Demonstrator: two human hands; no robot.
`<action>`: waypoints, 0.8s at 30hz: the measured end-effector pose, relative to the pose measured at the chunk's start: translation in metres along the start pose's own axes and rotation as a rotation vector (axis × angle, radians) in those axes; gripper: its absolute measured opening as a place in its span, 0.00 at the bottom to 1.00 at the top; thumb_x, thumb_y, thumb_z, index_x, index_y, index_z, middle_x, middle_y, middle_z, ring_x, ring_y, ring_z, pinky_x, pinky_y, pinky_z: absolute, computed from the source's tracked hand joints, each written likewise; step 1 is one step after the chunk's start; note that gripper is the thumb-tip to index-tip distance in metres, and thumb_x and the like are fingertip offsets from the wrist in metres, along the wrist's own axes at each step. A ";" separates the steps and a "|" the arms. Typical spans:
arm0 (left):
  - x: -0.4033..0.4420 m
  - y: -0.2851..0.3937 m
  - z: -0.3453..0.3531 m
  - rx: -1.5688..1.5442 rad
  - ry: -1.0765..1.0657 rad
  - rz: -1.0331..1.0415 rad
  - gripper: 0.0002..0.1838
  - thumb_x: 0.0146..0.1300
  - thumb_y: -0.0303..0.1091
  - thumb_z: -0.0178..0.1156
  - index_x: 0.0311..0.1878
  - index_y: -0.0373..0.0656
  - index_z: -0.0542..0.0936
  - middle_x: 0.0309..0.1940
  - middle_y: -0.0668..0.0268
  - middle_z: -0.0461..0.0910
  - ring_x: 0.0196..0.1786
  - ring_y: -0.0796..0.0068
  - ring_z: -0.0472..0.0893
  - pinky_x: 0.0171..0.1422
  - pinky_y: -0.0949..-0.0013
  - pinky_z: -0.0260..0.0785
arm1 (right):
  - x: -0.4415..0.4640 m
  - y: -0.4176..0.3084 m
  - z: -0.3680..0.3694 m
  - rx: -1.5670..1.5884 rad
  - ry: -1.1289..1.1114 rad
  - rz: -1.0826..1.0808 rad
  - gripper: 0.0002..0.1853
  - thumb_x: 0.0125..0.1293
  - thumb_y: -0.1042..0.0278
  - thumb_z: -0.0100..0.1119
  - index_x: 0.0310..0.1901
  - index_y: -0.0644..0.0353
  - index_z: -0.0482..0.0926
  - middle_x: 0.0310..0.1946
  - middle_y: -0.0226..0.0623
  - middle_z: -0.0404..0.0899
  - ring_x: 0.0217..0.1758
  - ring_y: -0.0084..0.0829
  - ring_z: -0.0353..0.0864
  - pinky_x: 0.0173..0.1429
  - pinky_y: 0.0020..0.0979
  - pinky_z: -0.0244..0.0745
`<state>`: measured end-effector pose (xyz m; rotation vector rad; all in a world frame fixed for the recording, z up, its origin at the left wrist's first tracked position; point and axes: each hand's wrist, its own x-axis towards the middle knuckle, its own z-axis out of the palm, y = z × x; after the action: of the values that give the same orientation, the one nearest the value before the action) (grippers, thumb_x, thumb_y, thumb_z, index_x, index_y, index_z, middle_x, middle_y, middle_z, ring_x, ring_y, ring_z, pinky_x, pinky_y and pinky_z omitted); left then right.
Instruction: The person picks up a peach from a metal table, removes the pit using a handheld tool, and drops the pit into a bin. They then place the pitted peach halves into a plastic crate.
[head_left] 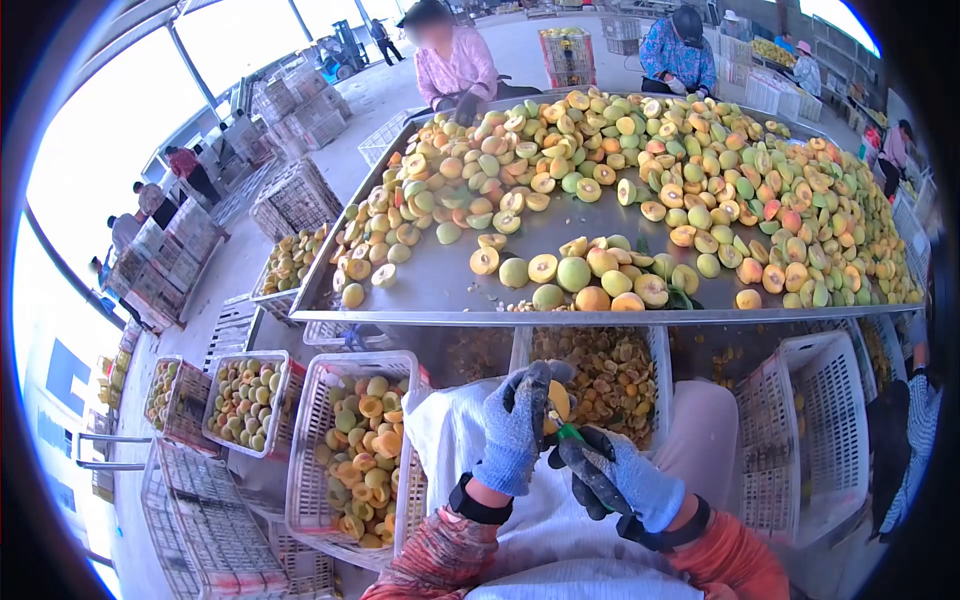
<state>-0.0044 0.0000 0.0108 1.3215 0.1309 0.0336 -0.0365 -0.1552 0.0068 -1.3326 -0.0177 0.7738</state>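
Observation:
My left hand (510, 430), in a grey-blue glove with dark fingertips, is closed around a cut apricot (559, 400) in front of my lap. My right hand (625, 478), gloved the same way, grips a small tool with a green handle (570, 432). Its tip meets the fruit, and its working end is mostly hidden by the fruit and my fingers. Below and beyond my hands, a white crate (662, 385) holds brownish-yellow scraps. Ahead is a metal table (450, 272) heaped with apricots (740, 190), many cut in half.
Left of my lap stands a crate (300, 450) of apricot halves, with another full crate (212, 390) beyond it. An empty-looking white crate (835, 430) is to my right. Two people (462, 62) sit across the table. Stacked crates (296, 198) and a forklift (342, 52) stand farther back.

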 end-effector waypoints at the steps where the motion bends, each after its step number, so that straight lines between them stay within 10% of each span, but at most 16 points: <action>1: -0.002 -0.001 0.002 0.000 0.003 0.020 0.20 0.68 0.46 0.50 0.47 0.35 0.76 0.41 0.58 0.80 0.35 0.71 0.82 0.36 0.74 0.76 | 0.003 -0.002 -0.004 0.135 -0.076 0.098 0.11 0.65 0.63 0.56 0.42 0.63 0.72 0.17 0.43 0.74 0.19 0.41 0.75 0.23 0.36 0.69; 2: -0.002 0.000 0.005 -0.051 0.017 -0.008 0.19 0.68 0.43 0.51 0.46 0.35 0.77 0.41 0.60 0.80 0.36 0.74 0.81 0.38 0.74 0.75 | 0.008 0.003 -0.006 0.115 -0.092 0.078 0.11 0.65 0.63 0.56 0.42 0.63 0.72 0.17 0.43 0.74 0.19 0.41 0.75 0.23 0.36 0.69; 4: 0.006 -0.002 0.007 -0.072 0.029 -0.089 0.17 0.69 0.40 0.51 0.46 0.34 0.78 0.41 0.63 0.80 0.39 0.78 0.78 0.44 0.75 0.73 | 0.021 0.020 -0.008 -0.837 0.309 -0.744 0.10 0.67 0.63 0.52 0.42 0.61 0.73 0.16 0.37 0.73 0.16 0.32 0.73 0.19 0.32 0.66; 8: 0.012 -0.023 0.006 -0.081 -0.006 0.019 0.18 0.70 0.41 0.48 0.49 0.36 0.77 0.41 0.64 0.80 0.40 0.77 0.77 0.45 0.74 0.72 | 0.022 0.018 -0.013 -0.932 0.327 -0.794 0.11 0.66 0.61 0.54 0.44 0.59 0.73 0.21 0.27 0.73 0.16 0.21 0.69 0.20 0.25 0.65; 10: 0.016 -0.038 0.003 0.148 -0.026 0.195 0.18 0.70 0.40 0.47 0.51 0.37 0.76 0.41 0.63 0.80 0.40 0.77 0.77 0.46 0.73 0.71 | 0.001 0.003 0.000 0.175 -0.003 -0.044 0.14 0.69 0.58 0.49 0.40 0.61 0.75 0.14 0.31 0.71 0.10 0.27 0.68 0.16 0.27 0.62; 24: 0.016 -0.016 0.018 0.122 -0.079 0.099 0.18 0.69 0.43 0.48 0.52 0.39 0.75 0.44 0.64 0.79 0.41 0.78 0.76 0.46 0.74 0.70 | 0.000 -0.006 -0.022 0.344 -0.215 0.095 0.21 0.69 0.48 0.47 0.44 0.60 0.74 0.14 0.29 0.69 0.11 0.21 0.65 0.15 0.22 0.59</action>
<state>0.0122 -0.0199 -0.0017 1.4488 0.0005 0.0580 -0.0244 -0.1744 0.0059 -0.9258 0.0077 0.9520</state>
